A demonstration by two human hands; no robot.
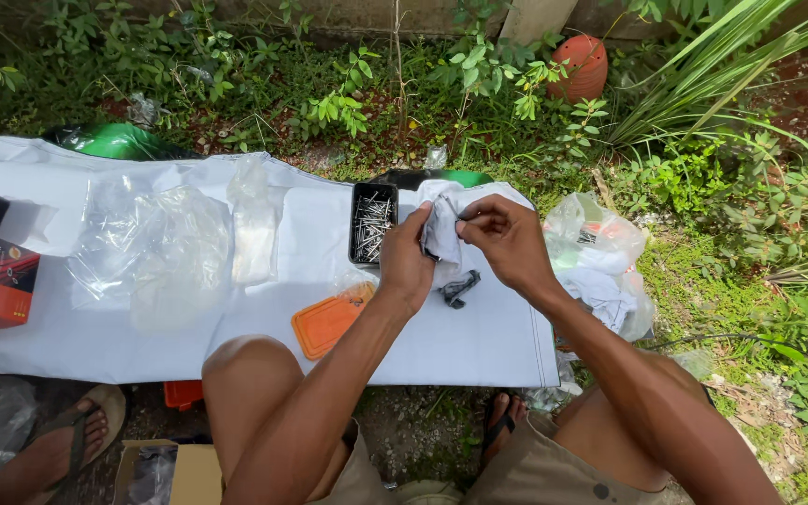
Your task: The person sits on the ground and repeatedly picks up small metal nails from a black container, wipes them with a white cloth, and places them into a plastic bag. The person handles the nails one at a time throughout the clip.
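Hands: left hand [406,262] and right hand [507,238] both pinch one small clear plastic bag [441,229] (contents unclear). Black tray of nails [372,223] just left of left hand; small black clip [458,287] below, on white sheet [95,337].

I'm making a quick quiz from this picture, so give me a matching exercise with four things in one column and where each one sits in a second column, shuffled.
Things:
1. black tray of nails
2. orange lid
3. terracotta pot
4. small clear bag

Places:
A. tipped among the plants beyond the sheet
B. between the left hand and the right hand
C. on the white sheet, just left of the hands
D. on the sheet by the left forearm, near the knee

Pairs: 1-C, 2-D, 3-A, 4-B
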